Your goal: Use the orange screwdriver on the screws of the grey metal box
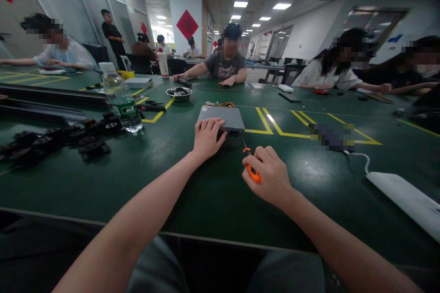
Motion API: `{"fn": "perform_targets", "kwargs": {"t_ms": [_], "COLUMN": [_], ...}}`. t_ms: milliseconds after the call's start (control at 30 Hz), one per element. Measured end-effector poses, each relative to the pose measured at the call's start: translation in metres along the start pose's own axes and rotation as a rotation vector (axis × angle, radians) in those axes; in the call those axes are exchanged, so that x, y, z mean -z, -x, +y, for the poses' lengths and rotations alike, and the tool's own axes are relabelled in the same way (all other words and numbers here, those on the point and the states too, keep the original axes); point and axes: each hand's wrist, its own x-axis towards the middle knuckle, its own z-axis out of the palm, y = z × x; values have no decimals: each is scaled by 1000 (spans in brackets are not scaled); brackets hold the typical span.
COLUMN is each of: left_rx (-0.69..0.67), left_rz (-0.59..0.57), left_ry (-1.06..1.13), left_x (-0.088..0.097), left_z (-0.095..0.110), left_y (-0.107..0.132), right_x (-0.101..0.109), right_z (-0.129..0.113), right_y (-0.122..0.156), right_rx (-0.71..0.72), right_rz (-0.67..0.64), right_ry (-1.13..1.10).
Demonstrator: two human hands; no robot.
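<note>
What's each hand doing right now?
Left hand: open, resting on the gray box.
Right hand: closed, holding the orange-and-black screwdriver.

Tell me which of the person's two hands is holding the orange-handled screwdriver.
The right hand: it is closed around the handle of the screwdriver. The left hand has no tool and rests on the gray metal box.

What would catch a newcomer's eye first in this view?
The orange-and-black screwdriver stands out most, held in the right hand with its shaft pointing at the near right corner of the grey metal box. The left hand rests on that box, with coloured wires at its far edge. Beyond, a red diamond-shaped decoration hangs on a white pillar.
</note>
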Motion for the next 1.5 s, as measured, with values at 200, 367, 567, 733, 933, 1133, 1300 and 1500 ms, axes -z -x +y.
{"fn": "perform_targets", "kwargs": {"t_ms": [200, 367, 567, 733, 933, 1133, 1300, 1500], "left_rx": [0, 0, 6, 2, 4, 2, 4, -1], "left_rz": [1, 1, -9, 5, -2, -6, -2, 8], "left_ry": [6, 10, 9, 11, 1, -3, -5, -3], "left_x": [1, 1, 1, -1, -1, 0, 0, 0], "left_z": [0, 1, 0, -1, 0, 0, 0, 0], "left_y": [0, 0, 0, 0, 0, 0, 0, 0], "right_x": [5, 2, 3, 6, 6, 8, 10, 8], "right_z": [10, 10, 6, 10, 9, 10, 12, 1], "right_y": [2, 3, -1, 1, 0, -1, 1, 0], "right_rx": [-193, -146, -35, -186, -82, -117, -302, -56], "right_rz": [54, 25, -53, 53, 23, 36, 41, -107], "right_ry": [-151, -197, -176, -233, -222, -226, -201, -88]}}
